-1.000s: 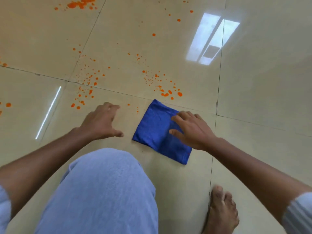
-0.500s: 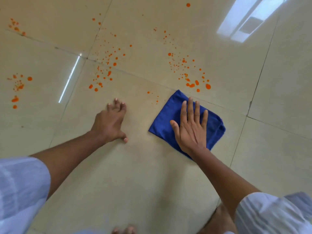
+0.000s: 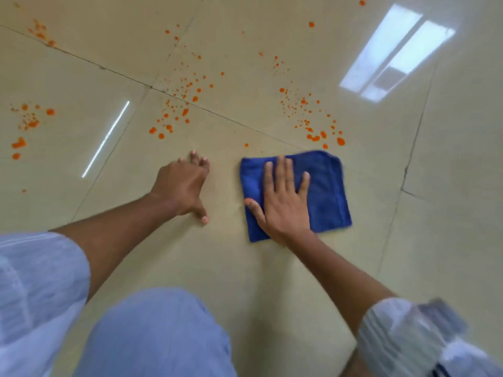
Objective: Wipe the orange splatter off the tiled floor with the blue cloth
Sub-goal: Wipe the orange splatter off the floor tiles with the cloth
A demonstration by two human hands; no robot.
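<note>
- The right hand (image 3: 283, 202) is lying flat, fingers spread, pressing the blue cloth (image 3: 324, 191) onto the tiled floor (image 3: 245, 268)
- The left hand (image 3: 185, 186) is bracing open on bare tile, holding nothing

The floor (image 3: 272, 268) was smooth, glossy beige tile, polished enough to mirror bright lights, with thin dark grout lines. The cloth (image 3: 326, 191) looked like soft, matt blue terry with a fine nap and stitched edges. The splatter (image 3: 313, 115) sat as opaque orange drops, wet-looking. The trousers (image 3: 158, 336) were matt, pale blue woven fabric; the sleeves (image 3: 35, 281) thin, whitish striped cloth.
</note>
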